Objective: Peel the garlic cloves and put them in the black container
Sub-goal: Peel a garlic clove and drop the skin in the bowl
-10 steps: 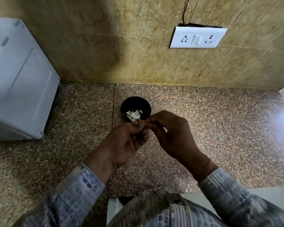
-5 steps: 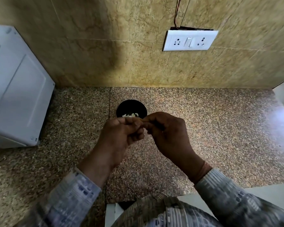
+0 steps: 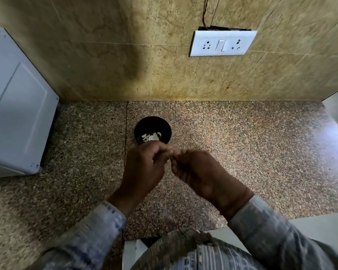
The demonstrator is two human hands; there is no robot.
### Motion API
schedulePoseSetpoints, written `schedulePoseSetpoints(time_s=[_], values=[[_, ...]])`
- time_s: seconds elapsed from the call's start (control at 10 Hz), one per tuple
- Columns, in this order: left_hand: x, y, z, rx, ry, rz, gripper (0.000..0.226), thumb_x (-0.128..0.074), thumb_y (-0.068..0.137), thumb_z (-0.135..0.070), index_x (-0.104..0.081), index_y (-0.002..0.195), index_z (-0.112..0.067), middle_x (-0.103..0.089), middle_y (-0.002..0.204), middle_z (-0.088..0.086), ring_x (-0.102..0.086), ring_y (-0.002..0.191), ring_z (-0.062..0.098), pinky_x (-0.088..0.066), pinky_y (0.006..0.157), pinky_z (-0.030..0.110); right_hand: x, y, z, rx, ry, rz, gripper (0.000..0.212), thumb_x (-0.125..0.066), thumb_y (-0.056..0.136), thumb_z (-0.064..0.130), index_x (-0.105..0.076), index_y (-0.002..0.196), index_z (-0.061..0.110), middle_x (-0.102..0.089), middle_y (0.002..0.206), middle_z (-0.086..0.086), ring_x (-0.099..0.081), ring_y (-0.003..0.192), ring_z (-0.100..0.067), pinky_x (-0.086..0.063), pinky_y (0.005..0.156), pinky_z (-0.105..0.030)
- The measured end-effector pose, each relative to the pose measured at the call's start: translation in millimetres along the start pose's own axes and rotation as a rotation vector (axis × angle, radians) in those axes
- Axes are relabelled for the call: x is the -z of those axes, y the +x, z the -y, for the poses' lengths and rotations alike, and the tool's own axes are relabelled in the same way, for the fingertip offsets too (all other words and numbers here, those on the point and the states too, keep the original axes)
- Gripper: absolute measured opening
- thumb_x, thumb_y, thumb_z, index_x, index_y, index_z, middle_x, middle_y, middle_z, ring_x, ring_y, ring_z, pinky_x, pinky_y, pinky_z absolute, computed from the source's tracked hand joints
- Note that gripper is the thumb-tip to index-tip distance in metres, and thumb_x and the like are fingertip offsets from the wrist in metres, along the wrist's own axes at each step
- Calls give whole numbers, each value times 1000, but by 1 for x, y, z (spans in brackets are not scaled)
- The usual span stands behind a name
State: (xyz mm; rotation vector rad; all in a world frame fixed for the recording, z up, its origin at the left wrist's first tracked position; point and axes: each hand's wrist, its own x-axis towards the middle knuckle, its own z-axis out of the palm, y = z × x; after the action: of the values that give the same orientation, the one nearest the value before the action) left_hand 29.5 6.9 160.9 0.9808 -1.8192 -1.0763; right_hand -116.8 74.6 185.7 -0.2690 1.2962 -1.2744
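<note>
- Still fingertip to fingertip, my left hand (image 3: 144,168) and right hand (image 3: 199,172) pinch a small, mostly hidden garlic clove (image 3: 169,158).
- Round black container (image 3: 152,122) lies just beyond, nearer my left hand.

The person wears a long-sleeved shirt (image 3: 193,252) of pale grey-blue cloth, printed with fine stripes and small darker blue blocks. The left sleeve (image 3: 94,234) shows bluish-white bands with dark blue flecks near its cuff, which ends at the wrist behind the left grip (image 3: 144,168). The right sleeve (image 3: 271,236) looks greyer, with faint cross stripes, its cuff at the wrist behind the right grip (image 3: 203,172). Over the chest the cloth lies in folds. Blur softens the pattern.
</note>
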Motion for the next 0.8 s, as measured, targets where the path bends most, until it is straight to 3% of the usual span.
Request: schedulePoseSetpoints(time_s=[0.1, 0.2, 0.3, 0.4, 0.5, 0.6, 0.7, 0.8], values=[[0, -2, 15, -306, 222, 118, 7, -71, 94, -3, -76, 98, -4, -76, 98, 6, -71, 92, 16, -57, 84, 27, 0, 2, -10, -137, -13, -53, 17, -50, 102, -4, -64, 93, 1, -66, 78, -8, -60, 69, -16, -57, 58, -22], [-6, -1, 1, 354, -314, 33, 6, -69, 94, -2, -73, 94, -5, -74, 85, 6, -72, 74, 15, -60, 73, 30, 9, 0, -10, 506, -691, -157, 10, -63, 99, 2, -69, 92, 5, -70, 80, -2, -66, 71, -16, -55, 62, -24], [-10, -3, -15, 1003, -1042, 69, 7, -62, 94, 1, -68, 91, -2, -69, 77, 8, -67, 62, 12, -59, 59, 25, 19, -1, 0, 884, -1066, -9, 5, -67, 98, 3, -71, 95, 5, -70, 87, -3, -67, 76, -15, -52, 68, -22], [-7, -5, -14, 528, -505, -8, 6, -67, 95, 1, -72, 93, -2, -74, 84, 6, -72, 74, 11, -58, 67, 22, 9, -5, 7, 448, -559, -43, 11, -60, 99, -2, -68, 92, 2, -69, 82, -7, -66, 69, -13, -55, 63, -23], [5, 0, -11, -168, 88, 57, 5, -70, 94, 0, -74, 95, -3, -76, 97, 2, -71, 92, 8, -53, 83, 16, -5, -8, 10, -88, 72, 7, 17, -53, 101, -3, -64, 91, 3, -65, 80, -8, -62, 67, -13, -57, 59, -23], [1, 4, -13, 270, -375, 3, 7, -70, 92, 1, -72, 93, -5, -75, 88, 3, -71, 77, 9, -57, 70, 18, -7, -10, 12, 424, -464, -121, 10, -62, 98, -1, -69, 94, 4, -71, 86, -5, -67, 72, -14, -56, 64, -25], [1, 7, -31, 806, -1003, 92, 10, -67, 85, 0, -68, 95, -1, -69, 81, 8, -67, 62, 11, -58, 58, 22, 2, -10, 17, 869, -868, -42, 4, -68, 96, 1, -71, 95, 4, -71, 90, -4, -68, 79, -15, -54, 69, -25], [5, 8, -35, 348, -409, -58, 5, -70, 91, 2, -72, 93, -2, -74, 85, 6, -71, 73, 11, -57, 66, 20, -5, -15, 18, 427, -340, 10, 13, -59, 99, -1, -68, 92, 4, -68, 80, -5, -64, 70, -13, -55, 61, -24]])
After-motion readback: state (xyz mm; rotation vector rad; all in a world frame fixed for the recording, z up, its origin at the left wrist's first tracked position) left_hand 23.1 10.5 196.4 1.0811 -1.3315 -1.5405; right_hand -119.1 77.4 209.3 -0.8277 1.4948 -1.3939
